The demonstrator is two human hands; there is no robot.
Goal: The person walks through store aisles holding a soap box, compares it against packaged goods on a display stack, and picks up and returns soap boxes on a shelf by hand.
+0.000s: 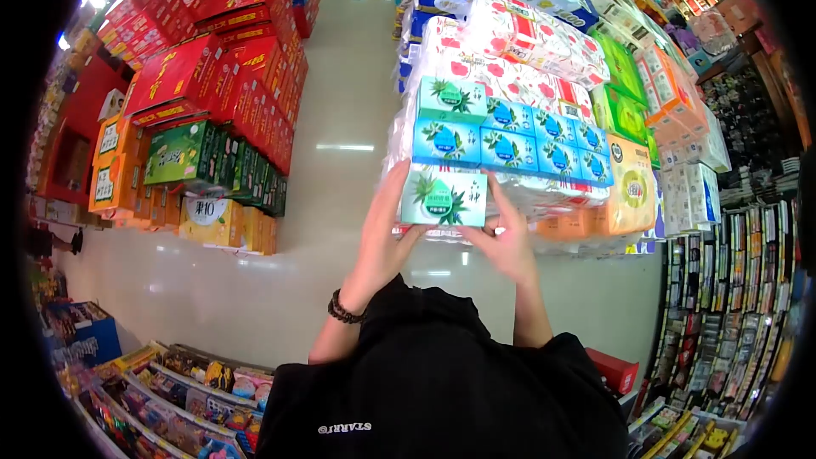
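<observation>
Between both hands is a pale green and white box (444,198) with a leaf picture, its printed face toward me. My left hand (387,219) grips its left side, fingers along the edge and thumb near the bottom corner. On the right side, my right hand (503,234) holds it the same way. Just beyond stand blue boxes (446,144) in two rows, with another green box (452,99) on top at the left end. They rest on wrapped packs of tissue with red prints (537,85).
Stacked red cartons (178,76), green cartons (180,155) and orange boxes (110,166) stand at the left. An orange pack (631,187) lies right of the blue boxes. Shelves of small goods (731,306) line the right, with snack racks (183,391) at lower left.
</observation>
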